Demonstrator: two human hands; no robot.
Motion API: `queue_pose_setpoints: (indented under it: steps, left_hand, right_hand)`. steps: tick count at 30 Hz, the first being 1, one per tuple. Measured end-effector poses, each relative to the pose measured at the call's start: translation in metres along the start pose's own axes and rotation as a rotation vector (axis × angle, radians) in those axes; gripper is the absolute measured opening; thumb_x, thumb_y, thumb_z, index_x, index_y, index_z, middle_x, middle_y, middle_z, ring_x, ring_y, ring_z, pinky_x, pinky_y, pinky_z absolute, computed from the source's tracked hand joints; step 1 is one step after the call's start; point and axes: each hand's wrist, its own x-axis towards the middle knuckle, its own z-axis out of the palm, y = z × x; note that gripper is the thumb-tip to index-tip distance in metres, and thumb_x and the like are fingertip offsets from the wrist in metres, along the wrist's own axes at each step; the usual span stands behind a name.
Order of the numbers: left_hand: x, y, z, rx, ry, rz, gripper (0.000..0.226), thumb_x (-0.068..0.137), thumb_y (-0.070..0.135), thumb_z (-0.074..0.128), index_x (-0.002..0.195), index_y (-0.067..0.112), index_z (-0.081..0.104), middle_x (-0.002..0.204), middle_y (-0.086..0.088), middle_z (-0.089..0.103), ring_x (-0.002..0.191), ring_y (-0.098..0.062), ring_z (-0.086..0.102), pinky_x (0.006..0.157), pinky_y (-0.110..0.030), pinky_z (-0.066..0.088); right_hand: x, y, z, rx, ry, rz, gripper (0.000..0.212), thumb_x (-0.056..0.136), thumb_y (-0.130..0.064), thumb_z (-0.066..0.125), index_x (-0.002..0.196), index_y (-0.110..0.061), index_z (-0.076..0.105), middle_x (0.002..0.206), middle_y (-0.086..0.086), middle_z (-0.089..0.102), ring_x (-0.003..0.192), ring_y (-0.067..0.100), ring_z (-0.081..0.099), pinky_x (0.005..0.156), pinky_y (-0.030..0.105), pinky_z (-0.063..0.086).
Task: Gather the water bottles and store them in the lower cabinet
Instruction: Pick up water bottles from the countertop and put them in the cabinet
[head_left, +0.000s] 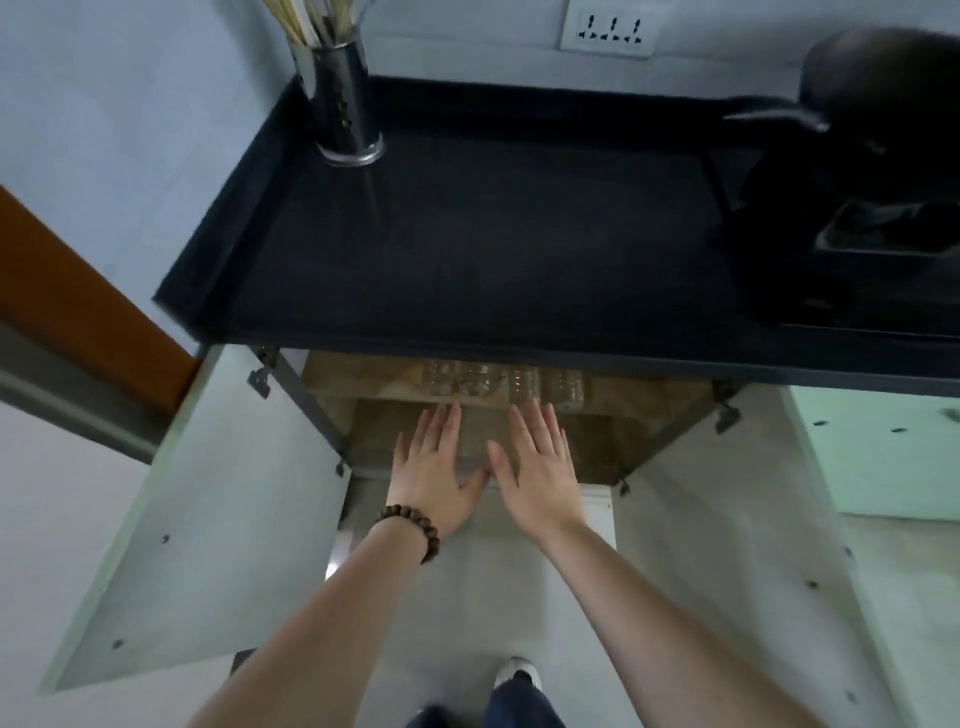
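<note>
Several clear plastic water bottles (506, 387) stand in a row at the back of the lower cabinet (649, 431), partly hidden under the countertop edge. Another clear bottle (474, 447) shows faintly between my two hands, nearer the cabinet's front. My left hand (431, 465), with a bead bracelet on its wrist, reaches into the cabinet with straight, spread fingers. My right hand (535, 462) lies beside it, fingers also straight. Whether either hand touches that bottle, I cannot tell.
Both cabinet doors stand open: the left door (208, 519) and the right door (753, 545). On the dark countertop (493, 249) stand a steel utensil holder (343, 104) with chopsticks and a black pan (883, 88) on a stove. My shoe (514, 673) is on the floor.
</note>
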Motion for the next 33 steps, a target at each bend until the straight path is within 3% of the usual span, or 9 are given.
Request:
queue_pose_setpoints:
  steps: [7,13,25,33]
  left_hand:
    - [-0.082,0.053,-0.057,0.069,-0.026,0.123,0.08,0.091,0.066,0.024,0.152,0.026,-0.008,0.161,0.005,-0.007,0.147,-0.015,-0.012,0.119,-0.044,-0.004]
    - [-0.118,0.109,-0.059,0.081,-0.086,0.326,0.076,0.093,0.064,0.022,0.152,0.026,-0.007,0.161,0.004,-0.008,0.147,-0.017,-0.013,0.12,-0.046,-0.003]
    - [-0.176,0.313,0.008,0.118,-0.248,0.835,0.075,0.094,0.057,0.03,0.153,0.023,0.0,0.162,-0.002,-0.001,0.148,-0.017,-0.007,0.119,-0.045,-0.003]
    - [-0.219,0.468,0.084,0.186,-0.278,1.009,0.075,0.093,0.058,0.031,0.154,0.019,0.008,0.161,-0.003,0.008,0.148,-0.017,-0.002,0.118,-0.047,-0.002]
  right_hand:
    - [-0.09,-0.015,-0.079,-0.095,0.088,0.127,0.07,0.094,-0.061,0.017,0.152,-0.024,0.007,0.161,-0.001,-0.007,0.145,0.014,-0.019,0.12,0.035,-0.005]
    - [-0.168,0.008,-0.11,-0.076,0.242,0.331,0.068,0.095,-0.061,0.019,0.152,-0.026,0.007,0.16,-0.003,-0.01,0.143,0.014,-0.023,0.118,0.034,-0.008]
    - [-0.354,0.141,-0.173,0.054,0.609,0.898,0.066,0.096,-0.053,0.031,0.152,-0.022,0.014,0.161,0.003,-0.001,0.147,0.018,-0.011,0.12,0.035,-0.002]
    - [-0.439,0.263,-0.222,0.133,0.749,1.079,0.064,0.097,-0.051,0.035,0.151,-0.021,0.02,0.161,0.006,0.003,0.148,0.019,-0.006,0.12,0.036,0.002]
